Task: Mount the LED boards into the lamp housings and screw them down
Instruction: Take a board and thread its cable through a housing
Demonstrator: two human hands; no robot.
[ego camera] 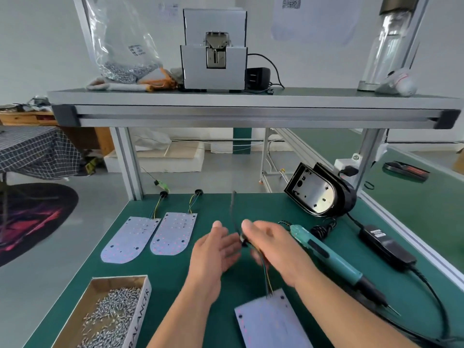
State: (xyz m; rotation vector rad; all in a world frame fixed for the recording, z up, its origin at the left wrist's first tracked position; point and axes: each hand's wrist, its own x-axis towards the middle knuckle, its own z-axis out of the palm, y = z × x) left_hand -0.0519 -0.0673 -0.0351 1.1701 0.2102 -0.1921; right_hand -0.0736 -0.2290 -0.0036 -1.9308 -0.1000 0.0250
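Pinching the wire lead (266,280) of one LED board (271,322), the right hand (273,249) is hovering just left of the one teal screwdriver (334,259), though blur is hiding the exact finger hold. Beside it the left hand (213,254) is spreading straight-fingered, holding nothing. That board is lying left of the screwdriver's tip. Two more boards (126,241) (173,234) are lying side by side well left of the screwdriver. One lamp housing (319,194) is leaning behind the screwdriver, and one box of screws (110,315) is sitting far to its left.
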